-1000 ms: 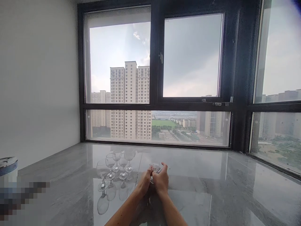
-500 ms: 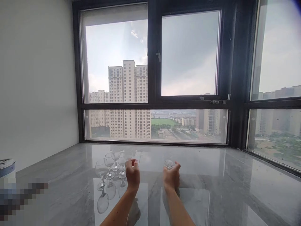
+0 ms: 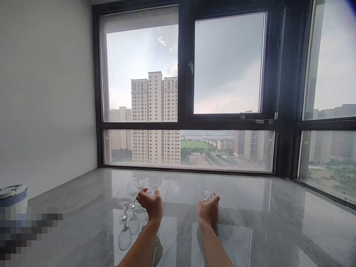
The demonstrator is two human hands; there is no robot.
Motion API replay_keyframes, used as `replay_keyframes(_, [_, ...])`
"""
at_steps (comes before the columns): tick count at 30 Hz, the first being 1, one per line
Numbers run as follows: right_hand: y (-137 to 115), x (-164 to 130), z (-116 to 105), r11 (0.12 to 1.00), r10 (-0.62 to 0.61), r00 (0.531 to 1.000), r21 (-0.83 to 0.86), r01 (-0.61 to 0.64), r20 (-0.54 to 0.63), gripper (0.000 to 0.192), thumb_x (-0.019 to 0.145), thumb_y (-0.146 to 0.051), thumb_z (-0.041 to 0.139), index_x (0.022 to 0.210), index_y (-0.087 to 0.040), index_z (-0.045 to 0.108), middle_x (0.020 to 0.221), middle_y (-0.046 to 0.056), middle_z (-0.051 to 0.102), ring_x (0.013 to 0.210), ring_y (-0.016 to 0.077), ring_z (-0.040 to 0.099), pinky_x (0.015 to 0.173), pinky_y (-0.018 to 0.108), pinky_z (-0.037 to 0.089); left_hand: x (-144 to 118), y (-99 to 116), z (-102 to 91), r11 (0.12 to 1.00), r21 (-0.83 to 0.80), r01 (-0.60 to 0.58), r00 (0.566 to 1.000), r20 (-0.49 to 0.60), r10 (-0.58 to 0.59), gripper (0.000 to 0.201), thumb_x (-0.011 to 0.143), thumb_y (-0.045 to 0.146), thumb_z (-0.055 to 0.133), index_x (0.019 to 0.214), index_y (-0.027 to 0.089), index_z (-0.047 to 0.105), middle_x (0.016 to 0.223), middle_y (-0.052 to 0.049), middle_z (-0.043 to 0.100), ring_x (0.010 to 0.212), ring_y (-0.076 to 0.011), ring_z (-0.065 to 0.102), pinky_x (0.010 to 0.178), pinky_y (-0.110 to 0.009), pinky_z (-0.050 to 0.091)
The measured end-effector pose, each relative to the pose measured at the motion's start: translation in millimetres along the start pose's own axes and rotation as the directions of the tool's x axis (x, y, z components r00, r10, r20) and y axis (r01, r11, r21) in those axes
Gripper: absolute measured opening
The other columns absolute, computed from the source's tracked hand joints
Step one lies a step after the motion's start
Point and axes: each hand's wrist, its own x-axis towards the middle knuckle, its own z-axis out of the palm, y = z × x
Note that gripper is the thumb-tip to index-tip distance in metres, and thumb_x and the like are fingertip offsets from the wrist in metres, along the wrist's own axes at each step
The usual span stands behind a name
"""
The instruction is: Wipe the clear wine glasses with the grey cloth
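Observation:
Several clear wine glasses [image 3: 124, 198] stand in a cluster on the glossy grey stone surface [image 3: 250, 230], left of centre. My left hand [image 3: 150, 204] is at the right side of that cluster, with its fingers curled around the bowl of one wine glass [image 3: 147, 191]. My right hand [image 3: 208, 212] rests on the surface further right and is closed on a small clear glass [image 3: 206, 194], of which only the top shows above my fingers. The two hands are well apart.
A round container with a lid [image 3: 12, 193] sits at the far left edge above a blurred patch. A white wall [image 3: 47, 111] closes the left side. Dark-framed windows [image 3: 185, 92] run along the back and right of the surface.
My hands were together on one clear glass, then parted. The right hand carried the glass to the right. The left hand moved left to the cluster and closed on a wine glass.

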Motion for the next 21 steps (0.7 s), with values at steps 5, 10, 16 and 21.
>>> replay_keyframes(5, [0.5,-0.4,-1.3,1.0,0.004,1.0,-0.004,-0.004,0.0,0.057,0.089,-0.026,0.045,0.144,-0.024,0.031,0.132,0.016,0.059,0.1,0.0322,0.065,0.063,0.036,0.044,-0.8,3.1,-1.1,0.998,0.046,0.037,0.999,0.014,-0.038,0.041,0.075,0.022,0.062,0.109,0.021,0.04,0.112,-0.012,0.046,0.116,-0.0322,0.044,0.098,-0.048,0.039])
replay_keyframes(10, [0.6,-0.4,-0.3,1.0,0.001,1.0,-0.004,-0.001,0.009,0.058,0.087,-0.023,0.046,0.143,-0.025,0.031,0.133,0.015,0.058,0.099,0.031,0.065,0.064,0.036,0.044,0.3,8.0,-3.5,0.985,0.135,0.107,0.994,0.007,-0.109,0.047,0.076,0.025,0.063,0.118,0.019,0.043,0.122,-0.017,0.046,0.125,-0.0372,0.043,0.098,-0.053,0.041])
replay_keyframes(16, [1.1,0.1,1.1,1.0,0.004,1.0,-0.002,-0.004,0.009,0.057,0.087,-0.023,0.047,0.142,-0.026,0.032,0.133,0.014,0.058,0.099,0.0299,0.065,0.064,0.035,0.044,1.4,8.3,-4.4,0.979,0.17,0.11,0.994,-0.023,-0.107,0.055,0.075,0.028,0.063,0.125,0.017,0.043,0.127,-0.021,0.047,0.127,-0.0404,0.044,0.096,-0.055,0.042])
replay_keyframes(21, [2.2,0.3,1.6,1.0,0.003,1.0,-0.003,-0.003,0.002,0.057,0.087,-0.025,0.047,0.142,-0.026,0.032,0.133,0.015,0.057,0.1,0.0311,0.065,0.065,0.036,0.044,2.3,3.5,-2.4,0.986,0.135,0.095,0.995,-0.027,-0.093,0.058,0.073,0.029,0.063,0.127,0.017,0.043,0.13,-0.022,0.047,0.129,-0.0414,0.042,0.098,-0.057,0.041])
